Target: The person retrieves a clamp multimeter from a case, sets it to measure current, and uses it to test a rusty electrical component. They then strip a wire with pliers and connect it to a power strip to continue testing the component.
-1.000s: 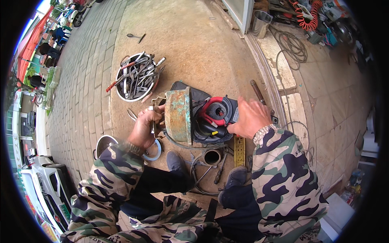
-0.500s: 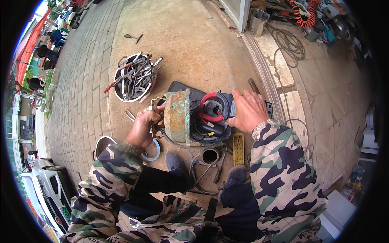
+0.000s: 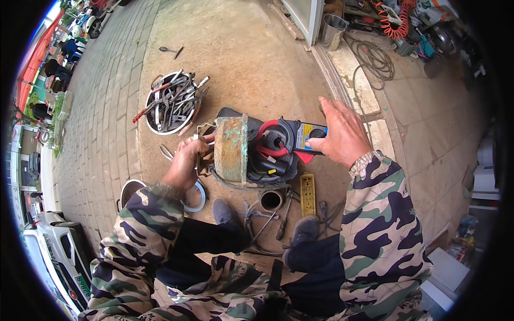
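A rusty motor housing [image 3: 231, 150], cylindrical with flaking green paint, lies on its side in front of me. My left hand [image 3: 187, 158] is closed at its left end, by a thin metal bracket [image 3: 205, 130]; the fingertips are partly hidden. At the housing's right sits a clamp meter [image 3: 304, 136] with red-and-black jaws, a blue-and-yellow face and a dark dial. Black wires [image 3: 267, 170], one with a yellow tag, bunch below the jaws. My right hand [image 3: 345, 131] is open, fingers spread, its thumb by the meter's dial.
A white basin [image 3: 151, 122] heaped with hand tools stands at the left. Near my shoes are a yellow power strip [image 3: 308, 193], a short pipe ring [image 3: 271, 201], a screwdriver [image 3: 282, 224] and a pale blue ring [image 3: 197, 198]. A coiled hose [image 3: 375, 61] lies by the doorway, far right.
My right hand has shifted right and its fingers have spread away from the clamp meter, uncovering its face and dial. The left hand stays at the housing. The view has shifted slightly.
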Motion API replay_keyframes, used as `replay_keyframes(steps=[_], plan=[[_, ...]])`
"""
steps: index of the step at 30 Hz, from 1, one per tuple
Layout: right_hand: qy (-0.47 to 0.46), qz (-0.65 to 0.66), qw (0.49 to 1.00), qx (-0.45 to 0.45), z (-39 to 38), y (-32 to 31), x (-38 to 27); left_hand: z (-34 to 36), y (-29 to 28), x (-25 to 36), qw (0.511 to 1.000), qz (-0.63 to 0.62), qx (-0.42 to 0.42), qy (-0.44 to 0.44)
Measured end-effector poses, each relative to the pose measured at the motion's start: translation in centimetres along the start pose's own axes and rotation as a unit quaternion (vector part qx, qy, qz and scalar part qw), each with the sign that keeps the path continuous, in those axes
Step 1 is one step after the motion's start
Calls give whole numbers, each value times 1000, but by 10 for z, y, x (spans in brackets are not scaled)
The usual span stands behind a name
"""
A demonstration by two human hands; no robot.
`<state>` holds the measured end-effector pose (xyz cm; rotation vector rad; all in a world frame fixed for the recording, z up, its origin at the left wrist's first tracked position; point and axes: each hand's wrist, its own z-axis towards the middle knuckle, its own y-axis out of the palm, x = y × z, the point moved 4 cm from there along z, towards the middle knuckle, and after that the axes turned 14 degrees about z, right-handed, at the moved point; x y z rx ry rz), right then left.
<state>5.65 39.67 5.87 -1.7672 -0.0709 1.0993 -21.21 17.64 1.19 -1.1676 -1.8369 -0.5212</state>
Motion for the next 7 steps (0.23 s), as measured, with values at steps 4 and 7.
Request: replay_keyframes(steps=[4,7], plan=[[-47,26,994,91,-13,-36,0,-1,6,7,999,27,25,8],[-41,134,983,119,-29,-84,-4,-9,14,18,998,51,34,-1]])
